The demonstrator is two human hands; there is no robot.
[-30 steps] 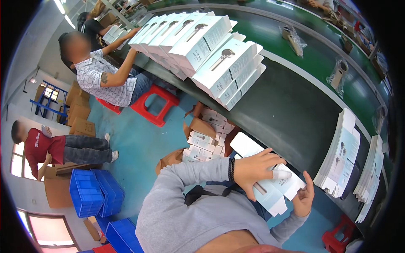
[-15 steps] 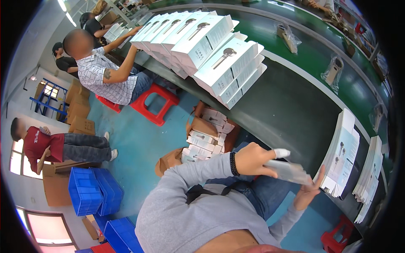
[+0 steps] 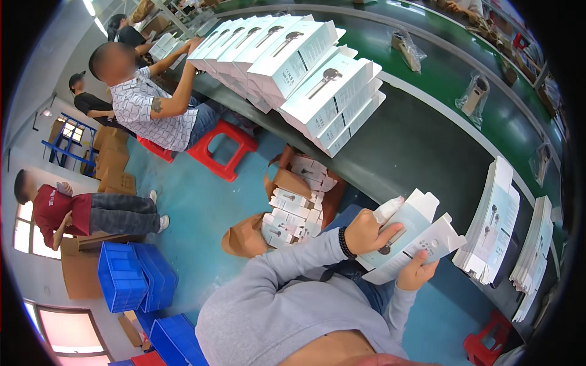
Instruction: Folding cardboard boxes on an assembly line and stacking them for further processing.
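Observation:
Both hands grip one white and pale blue product carton (image 3: 414,215) over my lap, beside the table edge. It is partly opened out from flat, its end flaps standing up. My left hand (image 3: 366,233), with a black beaded bracelet at the wrist and a white covering on one digit, is closed on the carton's left side. On its lower right side, my right hand (image 3: 418,272) pinches a panel. Right of the hands, a stack of flat cartons (image 3: 491,229) lies on the dark table (image 3: 421,146), with another flat stack (image 3: 532,253) beyond it.
Rows of opened-out cartons (image 3: 287,58) are piled at the table's far left. A brown box of cartons (image 3: 282,180) sits on the floor. Bagged parts (image 3: 476,97) lie on the green conveyor (image 3: 436,85). A person (image 3: 162,110) sits by a red stool (image 3: 224,149).
The carton, flat and blurred near the stack before, is now partly opened out in both hands. My right hand has come left toward my body. Bagged parts have shifted up-left along the conveyor.

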